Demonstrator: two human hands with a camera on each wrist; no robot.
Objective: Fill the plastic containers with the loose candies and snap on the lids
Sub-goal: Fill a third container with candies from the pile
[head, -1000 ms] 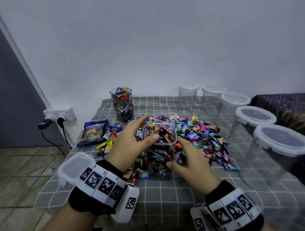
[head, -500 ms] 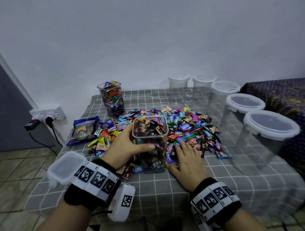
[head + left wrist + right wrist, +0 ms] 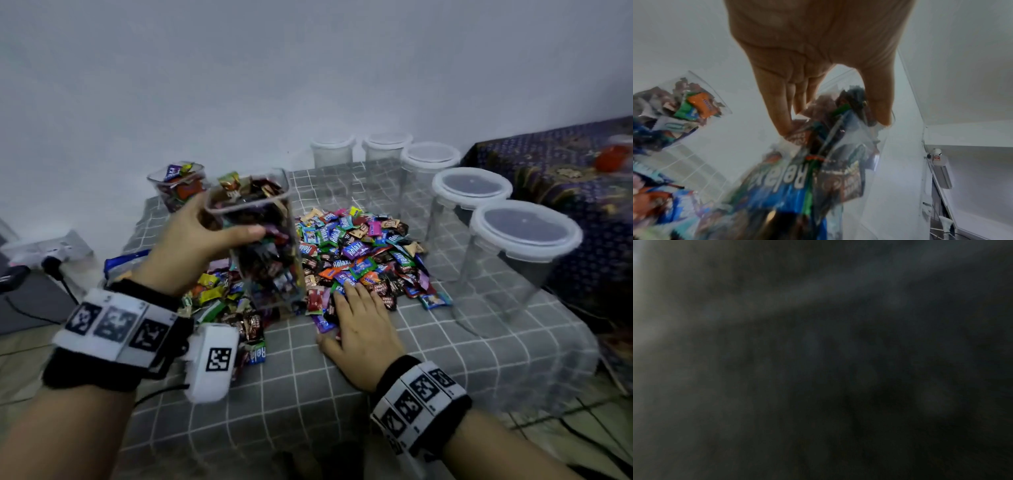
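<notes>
The right wrist view was almost entirely dark, blurred and noisy, with no object distinguishable. A paler grey-brown patch lay along the left edge, brightest at the upper left corner. A faint lighter band ran diagonally from the left middle toward the upper right.

The filled container (image 3: 260, 240) is held in the left hand (image 3: 185, 246) above the left part of the candy pile (image 3: 359, 253) on the table (image 3: 308, 394). Behind it, a second filled container (image 3: 174, 185) is seen. The right hand (image 3: 363, 329) is laid flat at the pile's near edge. Five lidded containers (image 3: 469, 198) are lined along the right.
</notes>
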